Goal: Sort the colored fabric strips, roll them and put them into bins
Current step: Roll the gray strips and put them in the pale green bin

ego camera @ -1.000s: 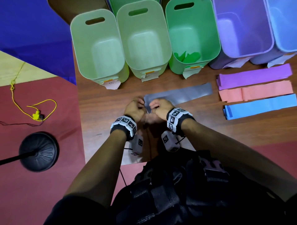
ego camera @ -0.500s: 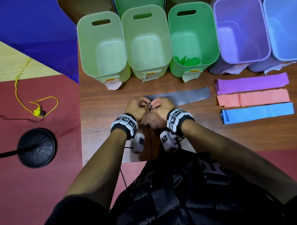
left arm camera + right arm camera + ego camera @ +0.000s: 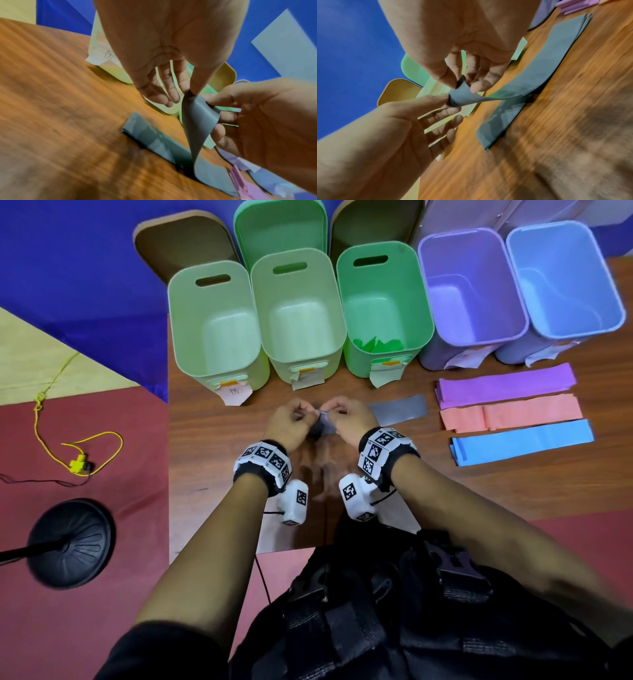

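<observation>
Grey strip end pinched by left hand and right hand.

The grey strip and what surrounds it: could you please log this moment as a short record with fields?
held item: grey strip, one end lifted off the grey stack
left hand: pinches the strip's end
right hand: pinches the same end, close beside the left
roll state: end just curling, most of the strip unrolled
waiting strips: purple stack, salmon stack, blue stack, flat on the table
bins: darker green bin holds green pieces; the other bins look empty
</observation>
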`<act>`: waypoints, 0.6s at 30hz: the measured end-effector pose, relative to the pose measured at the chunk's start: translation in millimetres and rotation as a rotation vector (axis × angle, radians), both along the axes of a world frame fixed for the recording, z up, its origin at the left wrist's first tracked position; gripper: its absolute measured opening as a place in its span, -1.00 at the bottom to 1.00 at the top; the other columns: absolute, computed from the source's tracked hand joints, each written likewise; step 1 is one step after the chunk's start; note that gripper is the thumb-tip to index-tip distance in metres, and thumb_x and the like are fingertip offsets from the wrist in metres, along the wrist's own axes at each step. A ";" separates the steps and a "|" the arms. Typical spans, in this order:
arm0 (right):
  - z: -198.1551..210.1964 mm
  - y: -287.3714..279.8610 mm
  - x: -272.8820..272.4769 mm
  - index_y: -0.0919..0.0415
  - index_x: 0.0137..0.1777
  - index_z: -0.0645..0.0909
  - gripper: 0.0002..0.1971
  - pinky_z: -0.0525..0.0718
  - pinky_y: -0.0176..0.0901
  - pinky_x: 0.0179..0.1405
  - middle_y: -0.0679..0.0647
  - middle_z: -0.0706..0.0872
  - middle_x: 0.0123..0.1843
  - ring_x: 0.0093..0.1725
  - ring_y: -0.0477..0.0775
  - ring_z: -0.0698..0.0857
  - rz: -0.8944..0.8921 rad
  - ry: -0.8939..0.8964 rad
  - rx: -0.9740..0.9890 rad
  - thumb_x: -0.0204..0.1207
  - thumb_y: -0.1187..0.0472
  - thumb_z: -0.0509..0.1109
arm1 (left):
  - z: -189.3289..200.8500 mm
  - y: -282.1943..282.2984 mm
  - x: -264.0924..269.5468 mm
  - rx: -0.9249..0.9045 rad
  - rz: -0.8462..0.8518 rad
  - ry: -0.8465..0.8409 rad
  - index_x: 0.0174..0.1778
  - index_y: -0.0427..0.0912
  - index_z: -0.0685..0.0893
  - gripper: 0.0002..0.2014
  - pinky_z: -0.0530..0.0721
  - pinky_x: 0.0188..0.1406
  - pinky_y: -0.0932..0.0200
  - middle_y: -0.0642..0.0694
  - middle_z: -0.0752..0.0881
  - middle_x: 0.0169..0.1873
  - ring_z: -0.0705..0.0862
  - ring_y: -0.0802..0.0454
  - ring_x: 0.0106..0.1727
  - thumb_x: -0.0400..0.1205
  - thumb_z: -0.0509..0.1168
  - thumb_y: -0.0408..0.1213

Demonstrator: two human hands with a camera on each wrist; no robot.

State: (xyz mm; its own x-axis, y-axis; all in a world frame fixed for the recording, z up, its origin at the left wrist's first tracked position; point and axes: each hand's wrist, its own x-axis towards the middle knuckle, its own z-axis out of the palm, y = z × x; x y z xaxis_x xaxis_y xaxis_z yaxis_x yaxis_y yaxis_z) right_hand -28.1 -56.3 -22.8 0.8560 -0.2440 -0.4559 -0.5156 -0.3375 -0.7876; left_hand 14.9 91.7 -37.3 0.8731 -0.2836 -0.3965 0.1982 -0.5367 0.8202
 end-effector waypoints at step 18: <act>60.2 -17.1 -1.4 0.13 -0.06 0.75 -0.89 0.58 -0.36 -0.14 -0.17 0.74 -0.24 -0.22 -0.30 0.67 -0.047 -0.362 0.287 0.62 0.32 0.41 | 74.9 -13.0 -10.0 -0.237 0.129 -0.240 -0.18 -0.06 0.58 -0.79 0.61 -0.09 0.11 -0.12 0.63 -0.43 0.60 -0.03 -0.30 0.60 0.38 -0.48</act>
State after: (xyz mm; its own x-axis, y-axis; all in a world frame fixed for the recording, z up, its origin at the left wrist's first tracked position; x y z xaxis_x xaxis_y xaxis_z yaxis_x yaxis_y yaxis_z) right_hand -29.5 -73.4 37.4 0.9635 -0.1940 -0.1846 -0.1999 -0.0621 -0.9779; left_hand 4.9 78.7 37.6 0.9680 -0.2245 -0.1121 0.0384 -0.3091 0.9503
